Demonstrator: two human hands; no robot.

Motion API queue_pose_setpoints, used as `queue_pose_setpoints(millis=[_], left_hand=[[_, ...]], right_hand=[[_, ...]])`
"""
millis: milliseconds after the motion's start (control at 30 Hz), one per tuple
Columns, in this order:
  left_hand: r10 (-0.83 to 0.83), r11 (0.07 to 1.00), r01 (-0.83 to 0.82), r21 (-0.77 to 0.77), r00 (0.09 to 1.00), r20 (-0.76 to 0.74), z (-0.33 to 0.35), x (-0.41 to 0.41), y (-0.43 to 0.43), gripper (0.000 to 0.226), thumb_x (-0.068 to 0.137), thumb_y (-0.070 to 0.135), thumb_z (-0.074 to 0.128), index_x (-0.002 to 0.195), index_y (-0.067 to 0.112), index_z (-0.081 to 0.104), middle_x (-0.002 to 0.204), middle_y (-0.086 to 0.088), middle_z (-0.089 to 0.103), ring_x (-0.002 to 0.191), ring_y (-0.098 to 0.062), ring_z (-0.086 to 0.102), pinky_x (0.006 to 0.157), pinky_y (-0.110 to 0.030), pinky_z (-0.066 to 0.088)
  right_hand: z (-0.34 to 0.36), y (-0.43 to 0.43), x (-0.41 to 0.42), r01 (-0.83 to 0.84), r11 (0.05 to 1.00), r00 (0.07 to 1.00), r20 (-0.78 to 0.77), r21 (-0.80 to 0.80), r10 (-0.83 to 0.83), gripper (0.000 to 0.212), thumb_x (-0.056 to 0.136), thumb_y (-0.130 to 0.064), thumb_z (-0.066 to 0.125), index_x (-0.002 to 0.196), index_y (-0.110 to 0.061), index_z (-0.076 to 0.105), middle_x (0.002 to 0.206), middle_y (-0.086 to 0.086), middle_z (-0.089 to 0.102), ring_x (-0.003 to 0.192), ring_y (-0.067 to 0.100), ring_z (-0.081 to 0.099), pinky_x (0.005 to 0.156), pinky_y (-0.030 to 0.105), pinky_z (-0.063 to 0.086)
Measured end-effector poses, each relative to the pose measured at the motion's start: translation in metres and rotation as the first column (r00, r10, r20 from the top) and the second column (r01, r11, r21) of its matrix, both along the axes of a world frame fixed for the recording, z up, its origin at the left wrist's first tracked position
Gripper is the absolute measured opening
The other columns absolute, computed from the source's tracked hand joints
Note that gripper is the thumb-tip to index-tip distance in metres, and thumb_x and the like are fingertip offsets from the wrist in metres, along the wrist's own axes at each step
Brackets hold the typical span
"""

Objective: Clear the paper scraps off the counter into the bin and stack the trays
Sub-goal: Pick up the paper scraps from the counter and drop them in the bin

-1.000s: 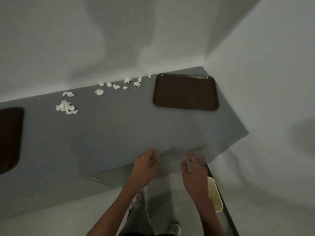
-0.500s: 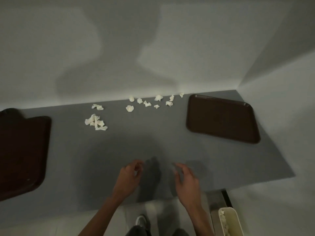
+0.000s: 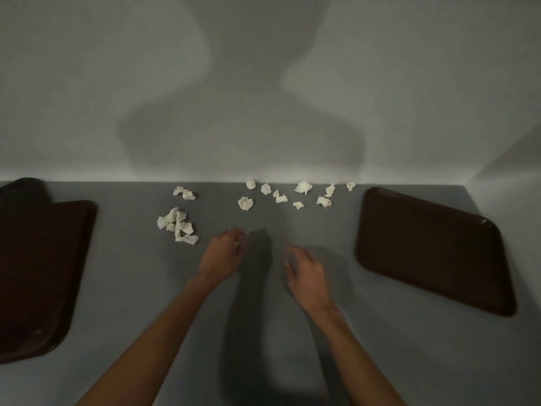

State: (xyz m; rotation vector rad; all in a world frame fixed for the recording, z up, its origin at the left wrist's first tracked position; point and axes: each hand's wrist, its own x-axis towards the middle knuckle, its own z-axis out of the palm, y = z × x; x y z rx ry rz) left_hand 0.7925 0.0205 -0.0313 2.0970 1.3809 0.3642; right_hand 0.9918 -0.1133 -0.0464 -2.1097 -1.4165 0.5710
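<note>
Canteen-like spot: brown serving trays (image 3: 433, 247) on a grey counter (image 3: 131, 288), bare walls (image 3: 87, 83).

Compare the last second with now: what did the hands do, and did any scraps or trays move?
Both hands reached forward from the near edge out over the counter: the left hand, fingers curled, is now just right of the near scrap clump; the right hand is open beside it. Whether the left grip holds a white bit is unclear. The wall-side scraps, left tray and right tray stayed put.
</note>
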Motion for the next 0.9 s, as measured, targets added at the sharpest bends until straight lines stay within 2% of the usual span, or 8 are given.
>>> queue_pose_setpoints(millis=[167,300,400,500,567,700,800,900], left_hand=[[0.004,0.997,0.001,0.076,0.997,-0.071,-0.004,0.042,0.071,0.033,0.091,0.019,0.060,0.124,0.018,0.057,0.115,-0.012,0.062,0.105,-0.040,0.063,0.085,-0.051,0.055],[-0.022,0.992,0.040,0.121,0.989,-0.143,-0.006,0.073,0.115,0.039,0.096,0.020,0.058,0.134,0.017,0.051,0.127,-0.011,0.056,0.116,-0.040,0.054,0.091,-0.051,0.051],[-0.067,0.990,0.090,0.109,0.979,-0.191,-0.012,0.090,0.139,0.045,0.092,0.019,0.057,0.136,0.015,0.049,0.136,-0.013,0.050,0.119,-0.043,0.051,0.094,-0.053,0.050],[-0.149,0.984,0.167,0.069,0.964,-0.220,-0.036,0.096,0.165,0.060,0.085,0.039,0.049,0.141,0.018,0.047,0.145,-0.012,0.045,0.129,-0.043,0.047,0.106,-0.054,0.044],[-0.198,0.977,0.211,0.040,0.955,-0.223,-0.047,0.096,0.176,0.065,0.083,0.043,0.046,0.144,0.020,0.047,0.148,-0.011,0.045,0.134,-0.040,0.047,0.113,-0.050,0.039],[-0.224,0.965,0.250,0.073,0.939,-0.261,-0.047,0.092,0.173,0.061,0.091,0.015,0.062,0.148,0.006,0.045,0.152,-0.018,0.043,0.139,-0.037,0.043,0.116,-0.036,0.026],[-0.248,0.953,0.286,0.102,0.926,-0.283,-0.046,0.085,0.156,0.056,0.091,0.010,0.063,0.144,-0.001,0.048,0.147,-0.022,0.049,0.137,-0.037,0.044,0.113,-0.039,0.027],[-0.268,0.944,0.312,0.107,0.914,-0.305,-0.046,0.076,0.138,0.050,0.084,0.001,0.068,0.133,-0.002,0.058,0.129,-0.025,0.060,0.124,-0.042,0.053,0.109,-0.042,0.035]], right_hand=[[0.002,0.092,0.023,-0.080,0.997,0.979,0.187,-0.016,0.081,0.036,0.099,-0.025,0.056,0.135,-0.028,0.054,0.127,0.006,0.064,0.110,0.033,0.065,0.088,0.043,0.054],[-0.001,0.161,0.034,-0.135,0.991,0.944,0.303,-0.011,0.132,0.042,0.098,-0.022,0.061,0.139,-0.022,0.052,0.133,0.006,0.060,0.117,0.034,0.060,0.092,0.047,0.054],[-0.015,0.199,0.040,-0.172,0.984,0.911,0.374,-0.046,0.177,0.053,0.088,-0.012,0.069,0.136,-0.026,0.049,0.134,0.001,0.057,0.117,0.035,0.058,0.091,0.049,0.055],[-0.027,0.221,0.038,-0.221,0.967,0.858,0.445,-0.128,0.255,0.059,0.085,-0.014,0.072,0.137,-0.028,0.046,0.141,-0.003,0.046,0.121,0.035,0.051,0.091,0.050,0.053],[-0.033,0.229,0.039,-0.251,0.952,0.843,0.444,-0.174,0.303,0.059,0.089,-0.014,0.069,0.140,-0.027,0.043,0.146,-0.002,0.041,0.125,0.036,0.048,0.095,0.050,0.050],[-0.038,0.231,0.045,-0.242,0.947,0.832,0.456,-0.213,0.316,0.047,0.094,-0.006,0.057,0.140,-0.018,0.051,0.139,0.008,0.053,0.130,0.035,0.049,0.102,0.047,0.049],[-0.044,0.217,0.045,-0.242,0.955,0.830,0.474,-0.171,0.295,0.039,0.099,-0.005,0.047,0.136,-0.013,0.056,0.131,0.013,0.059,0.127,0.036,0.053,0.109,0.041,0.043],[-0.040,0.198,0.041,-0.252,0.962,0.857,0.436,-0.106,0.273,0.041,0.094,0.001,0.050,0.133,-0.010,0.056,0.128,0.013,0.060,0.124,0.033,0.054,0.111,0.037,0.040]])
